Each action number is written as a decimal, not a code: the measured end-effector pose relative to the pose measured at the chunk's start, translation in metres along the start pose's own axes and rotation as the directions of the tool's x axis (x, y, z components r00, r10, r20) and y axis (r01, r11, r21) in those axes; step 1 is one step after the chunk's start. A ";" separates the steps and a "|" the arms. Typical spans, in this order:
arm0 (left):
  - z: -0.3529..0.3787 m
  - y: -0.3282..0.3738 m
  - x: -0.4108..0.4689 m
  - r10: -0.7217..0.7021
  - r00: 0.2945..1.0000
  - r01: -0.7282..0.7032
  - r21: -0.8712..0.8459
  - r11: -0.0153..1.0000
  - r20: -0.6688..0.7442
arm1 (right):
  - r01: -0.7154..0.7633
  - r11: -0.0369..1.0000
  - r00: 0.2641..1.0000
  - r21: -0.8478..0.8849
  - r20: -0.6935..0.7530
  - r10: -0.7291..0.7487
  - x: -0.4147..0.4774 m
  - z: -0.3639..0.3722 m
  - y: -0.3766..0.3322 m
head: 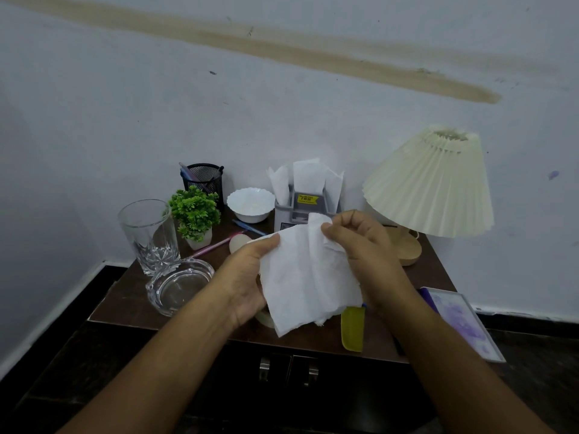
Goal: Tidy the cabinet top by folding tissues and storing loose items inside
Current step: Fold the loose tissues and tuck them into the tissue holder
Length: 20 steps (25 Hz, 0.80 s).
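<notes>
Both hands up over the counter [125,299] now, a white tissue [300,283] hanging between them. My left hand [250,277] grips its left edge, thumb on top. My right hand [366,245] pinches the upper corner, which is bunched and creased.

Behind the tissue stands the grey tissue holder [305,202], sheets sticking up. Left of it there's a white bowl [250,204], a mesh pen holder [205,180], a small potted plant [195,214], a glass tumbler [148,236] and a glass ashtray [180,286]. On the right is a pleated lamp [429,183], with a picture frame [463,321] at the edge.
</notes>
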<state>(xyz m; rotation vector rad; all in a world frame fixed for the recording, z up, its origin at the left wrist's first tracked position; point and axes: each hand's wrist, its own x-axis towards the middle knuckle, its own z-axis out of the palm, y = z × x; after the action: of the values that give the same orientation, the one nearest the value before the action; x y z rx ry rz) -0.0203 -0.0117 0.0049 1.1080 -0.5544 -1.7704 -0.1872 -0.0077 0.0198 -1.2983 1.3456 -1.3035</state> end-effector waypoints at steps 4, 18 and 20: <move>-0.002 0.002 0.002 -0.004 1.000 0.005 -0.052 0.999 0.022 | 0.047 0.993 0.983 -0.105 0.181 -0.028 -0.010 0.009 -0.006; -0.008 0.005 0.005 0.028 0.975 0.002 -0.137 0.991 0.221 | 0.213 0.976 0.942 0.042 0.255 -0.216 -0.007 0.009 -0.006; -0.009 0.006 0.004 0.046 0.969 -0.012 -0.139 0.990 0.242 | 0.278 0.960 0.959 -0.041 0.075 -0.275 -0.002 0.004 0.000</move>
<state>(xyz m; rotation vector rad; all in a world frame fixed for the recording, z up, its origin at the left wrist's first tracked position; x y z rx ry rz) -0.0105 -0.0171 0.0036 0.7887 -0.5843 -1.9025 -0.1827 -0.0063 0.0196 -1.5971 1.1862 -1.4037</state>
